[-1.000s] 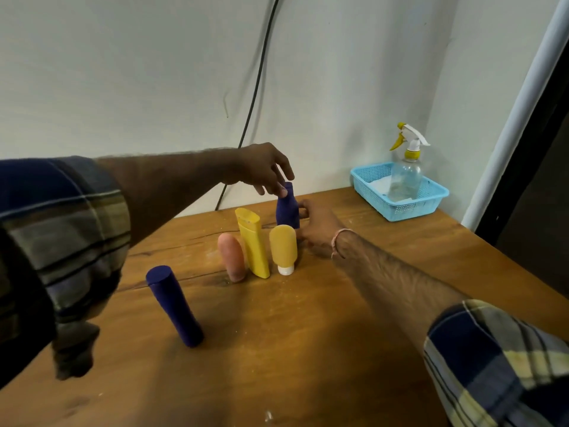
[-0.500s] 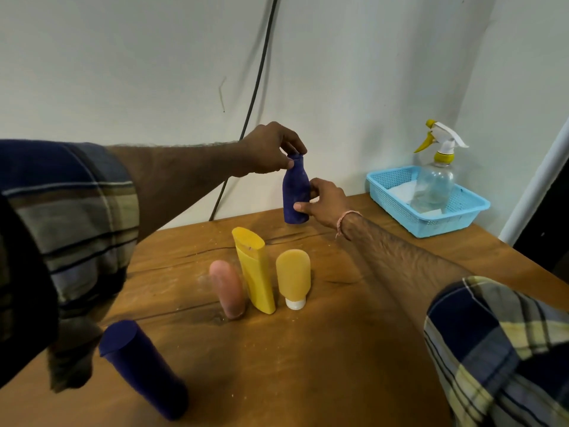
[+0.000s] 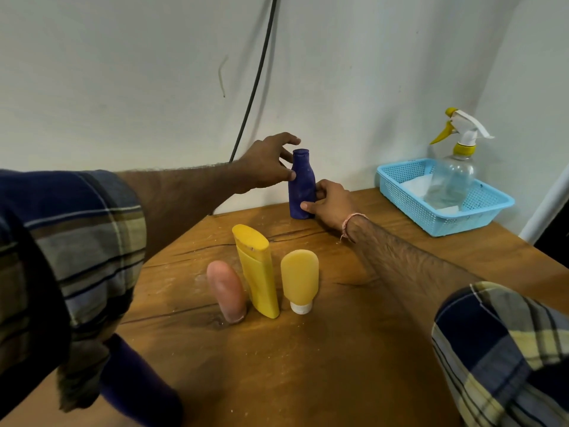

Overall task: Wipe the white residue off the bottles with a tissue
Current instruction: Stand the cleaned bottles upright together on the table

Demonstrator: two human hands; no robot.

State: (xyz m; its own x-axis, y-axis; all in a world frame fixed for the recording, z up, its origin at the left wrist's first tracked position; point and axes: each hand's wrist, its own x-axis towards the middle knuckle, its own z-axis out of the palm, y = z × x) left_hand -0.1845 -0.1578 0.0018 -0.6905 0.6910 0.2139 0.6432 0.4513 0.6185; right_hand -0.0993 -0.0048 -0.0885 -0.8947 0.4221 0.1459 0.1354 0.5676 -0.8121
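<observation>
Near the tabletop's (image 3: 338, 349) far edge, the right hand (image 3: 331, 204) clasps the blue bottle's (image 3: 301, 184) base; the left hand (image 3: 268, 164), fingers spread, touches its shoulder. Probably light, stiff plastic, dusty-slick; best held mid-body.

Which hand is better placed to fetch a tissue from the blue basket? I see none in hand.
Right hand: it is on the side of the blue basket, where white sheets lie; the left hand is farther.

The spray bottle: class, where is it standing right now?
In the head view, the spray bottle stands inside the blue basket at the table's far right corner, by the wall.
</observation>
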